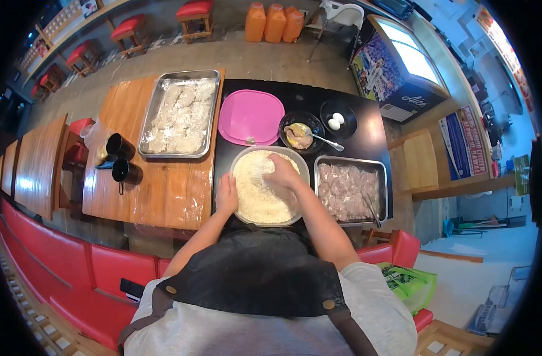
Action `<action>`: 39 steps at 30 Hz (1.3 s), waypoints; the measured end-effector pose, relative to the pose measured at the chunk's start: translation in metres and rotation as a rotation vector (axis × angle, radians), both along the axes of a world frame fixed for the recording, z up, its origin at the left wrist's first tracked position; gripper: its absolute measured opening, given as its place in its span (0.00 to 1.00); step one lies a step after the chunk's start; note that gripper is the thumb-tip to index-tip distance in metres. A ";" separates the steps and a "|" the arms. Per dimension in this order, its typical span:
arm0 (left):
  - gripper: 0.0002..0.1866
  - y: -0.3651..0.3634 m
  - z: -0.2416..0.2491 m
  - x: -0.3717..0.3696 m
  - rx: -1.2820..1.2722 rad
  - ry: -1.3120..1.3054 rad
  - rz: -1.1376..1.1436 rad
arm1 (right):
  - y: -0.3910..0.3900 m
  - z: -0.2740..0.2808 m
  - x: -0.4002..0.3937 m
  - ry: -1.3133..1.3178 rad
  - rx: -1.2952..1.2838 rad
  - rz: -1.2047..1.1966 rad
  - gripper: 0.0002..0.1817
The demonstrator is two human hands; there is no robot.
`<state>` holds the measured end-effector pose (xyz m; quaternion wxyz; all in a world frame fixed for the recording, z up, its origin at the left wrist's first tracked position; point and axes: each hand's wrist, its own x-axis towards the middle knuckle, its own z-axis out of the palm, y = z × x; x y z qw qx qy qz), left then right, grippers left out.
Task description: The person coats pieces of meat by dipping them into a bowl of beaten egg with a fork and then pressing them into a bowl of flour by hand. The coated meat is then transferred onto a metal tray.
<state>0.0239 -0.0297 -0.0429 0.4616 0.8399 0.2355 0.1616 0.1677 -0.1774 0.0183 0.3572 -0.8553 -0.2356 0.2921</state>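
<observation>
A large round bowl [305,173] full of pale yellow crumbs [262,199] stands in front of me on the black table. My left hand [226,194] holds the bowl's left side at the rim. Inside it, my right hand [281,172] dips into the crumbs with curled fingers; the fingertips are partly hidden, and what they hold cannot be made out. Right of the bowl, a metal tray [386,193] contains raw meat pieces [348,190] and tongs [372,207]. Behind it, a black bowl [284,121] holds raw meat [299,136], yellow liquid and a spoon [330,142].
A pink lid [251,115] lies behind the crumbs. Two eggs [336,121] sit on a dark plate [349,113]. Crumb-coated pieces fill a metal tray [213,107] on the wooden table [182,190]. Two black mugs [126,171] stand farther left. Red bench seating [122,267] runs behind the tables' near edge.
</observation>
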 end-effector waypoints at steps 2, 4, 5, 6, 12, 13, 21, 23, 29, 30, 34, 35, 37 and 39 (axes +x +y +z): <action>0.17 0.000 -0.003 0.001 0.007 0.006 0.000 | 0.000 0.042 0.000 0.342 -0.009 -0.055 0.38; 0.17 0.000 -0.002 0.001 -0.007 0.019 0.003 | -0.012 0.024 0.004 0.201 -0.024 0.020 0.40; 0.17 0.000 -0.001 0.001 -0.016 0.033 0.005 | -0.019 0.011 0.005 0.059 -0.033 0.095 0.42; 0.17 0.001 -0.002 0.001 -0.017 0.033 0.009 | -0.025 -0.002 0.001 0.059 -0.034 0.099 0.42; 0.18 -0.001 0.001 0.001 -0.027 0.036 0.011 | -0.044 -0.032 -0.032 -0.098 -0.340 -0.058 0.47; 0.18 -0.001 0.000 0.000 -0.027 0.031 0.005 | -0.047 -0.036 -0.027 -0.099 -0.340 -0.058 0.47; 0.17 -0.001 0.003 0.002 -0.016 0.004 0.004 | -0.005 0.027 -0.008 -0.145 0.022 -0.021 0.22; 0.17 0.000 0.005 0.002 -0.024 0.015 -0.007 | 0.011 0.010 -0.004 -0.226 0.034 -0.049 0.16; 0.17 0.001 0.000 0.001 -0.013 -0.007 0.007 | 0.043 -0.028 0.005 0.056 -0.040 -0.037 0.03; 0.17 0.000 -0.002 -0.003 -0.011 -0.005 0.007 | 0.039 -0.026 0.000 0.058 -0.039 -0.036 0.03; 0.17 0.001 0.005 -0.002 -0.045 0.061 0.015 | 0.028 -0.024 -0.026 -0.098 0.012 0.055 0.04; 0.18 0.000 0.007 0.001 -0.061 0.092 0.016 | 0.026 -0.028 -0.029 -0.070 0.033 0.008 0.04; 0.18 -0.003 -0.002 -0.003 -0.043 0.065 0.007 | 0.022 -0.034 -0.031 0.049 -0.036 -0.044 0.04; 0.18 0.004 0.000 0.006 -0.012 0.019 0.009 | 0.017 -0.039 -0.036 -0.188 0.001 0.050 0.04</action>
